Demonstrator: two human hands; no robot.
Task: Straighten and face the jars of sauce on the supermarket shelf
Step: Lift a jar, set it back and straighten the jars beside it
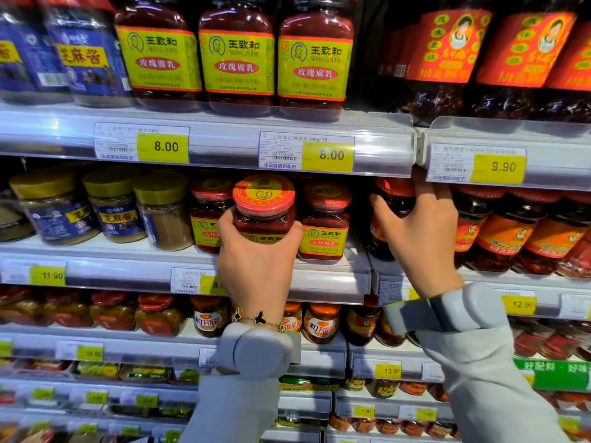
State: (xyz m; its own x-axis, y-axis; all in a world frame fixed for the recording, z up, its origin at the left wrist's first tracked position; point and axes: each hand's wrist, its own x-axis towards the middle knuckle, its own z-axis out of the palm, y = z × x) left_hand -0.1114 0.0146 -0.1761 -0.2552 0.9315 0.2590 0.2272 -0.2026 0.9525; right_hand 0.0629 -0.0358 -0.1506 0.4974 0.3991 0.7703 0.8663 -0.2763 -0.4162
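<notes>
Jars of sauce are filling the middle shelf, and two of them are being handled at once. The left hand is wrapping its fingers round a red-lidded jar of fermented bean curd, holding it tilted toward the camera, out in front of the shelf edge, so that its lid is showing more than its yellow label. The right hand is reaching in under the price rail above, its fingers curling round a dark chilli sauce jar that is sitting at the left end of its row, thumb on the near side.

Judging by how things are standing, the work is looking partly done. The bean curd jar with the yellow label just right of the lifted one is already facing front, and the orange-labelled chilli jars further right are lining up fairly well. The lifted jar is leaving a slot open in its row and is waiting to go back upright, label forward. One brown-filled jar beside the blue-labelled sesame paste jars is showing no label face, so it probably needs turning too. Lower shelves are too blurred to judge.
</notes>
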